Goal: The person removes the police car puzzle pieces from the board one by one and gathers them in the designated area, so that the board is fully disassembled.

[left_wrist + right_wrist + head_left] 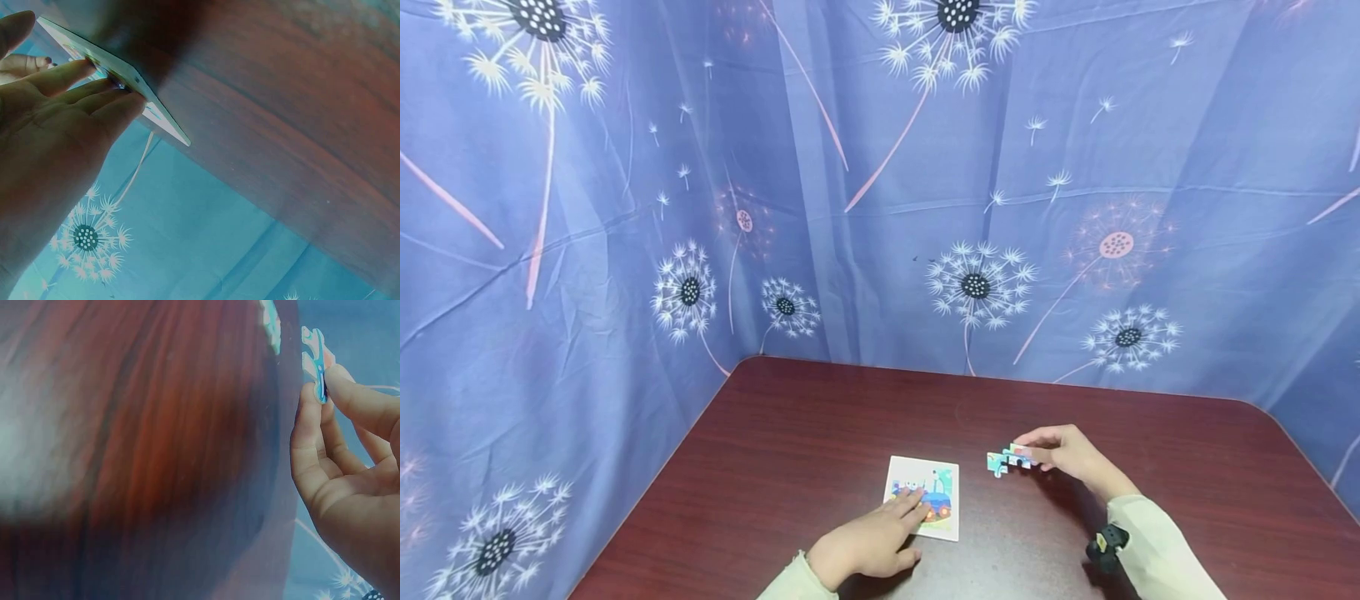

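A square jigsaw board [946, 527] with a white border and a coloured vehicle picture lies on the table. My left hand [874, 537] rests on its left side, fingers extended flat over the picture; they cover part of it. In the left wrist view the fingertips press on the face of the board [167, 122]. To the right of the board, my right hand [1070, 457] pinches a small jigsaw piece [320, 365] between thumb and fingers, held up off the table. A light blue jigsaw piece [997, 463] is just left of the pinched one in the head view.
The dark red wooden table [820, 433] has rounded far corners. A blue curtain [880, 250] with dandelion prints hangs behind it and along the left side. A black device [1107, 547] is strapped at the right sleeve.
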Action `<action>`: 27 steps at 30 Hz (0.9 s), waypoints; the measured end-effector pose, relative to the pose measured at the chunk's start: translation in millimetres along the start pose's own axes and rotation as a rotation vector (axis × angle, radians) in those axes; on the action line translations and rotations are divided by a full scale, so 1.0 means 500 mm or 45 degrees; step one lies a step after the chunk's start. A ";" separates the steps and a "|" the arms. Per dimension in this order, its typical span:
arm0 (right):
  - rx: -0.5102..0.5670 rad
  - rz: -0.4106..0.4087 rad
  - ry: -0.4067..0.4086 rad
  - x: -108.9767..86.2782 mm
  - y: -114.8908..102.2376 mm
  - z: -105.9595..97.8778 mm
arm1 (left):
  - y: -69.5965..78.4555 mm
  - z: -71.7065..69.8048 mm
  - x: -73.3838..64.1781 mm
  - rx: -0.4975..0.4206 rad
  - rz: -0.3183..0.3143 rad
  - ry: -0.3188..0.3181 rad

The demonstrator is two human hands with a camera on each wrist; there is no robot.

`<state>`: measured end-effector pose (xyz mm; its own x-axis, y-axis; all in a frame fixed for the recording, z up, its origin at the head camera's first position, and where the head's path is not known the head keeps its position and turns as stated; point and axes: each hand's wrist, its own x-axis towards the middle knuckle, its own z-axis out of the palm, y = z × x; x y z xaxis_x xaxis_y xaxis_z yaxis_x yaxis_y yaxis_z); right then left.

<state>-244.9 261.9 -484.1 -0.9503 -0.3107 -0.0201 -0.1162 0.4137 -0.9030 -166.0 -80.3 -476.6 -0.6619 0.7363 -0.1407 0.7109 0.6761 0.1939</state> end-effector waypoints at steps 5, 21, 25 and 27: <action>-0.018 0.028 -0.009 -0.005 0.018 -0.009 | -0.001 0.000 0.000 -0.002 0.000 -0.003; -0.119 0.047 0.057 -0.010 0.028 -0.013 | 0.004 -0.004 -0.001 -0.041 -0.024 -0.010; -0.165 0.071 0.111 -0.010 0.032 -0.008 | 0.003 -0.004 -0.002 -0.038 -0.020 -0.009; -0.187 0.080 0.134 -0.010 0.034 -0.005 | 0.003 -0.004 -0.002 -0.046 -0.020 -0.017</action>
<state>-242.8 272.8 -498.1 -0.9811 -0.1921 -0.0225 -0.0892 0.5522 -0.8289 -164.8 -80.1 -474.4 -0.6697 0.7259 -0.1568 0.6911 0.6864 0.2262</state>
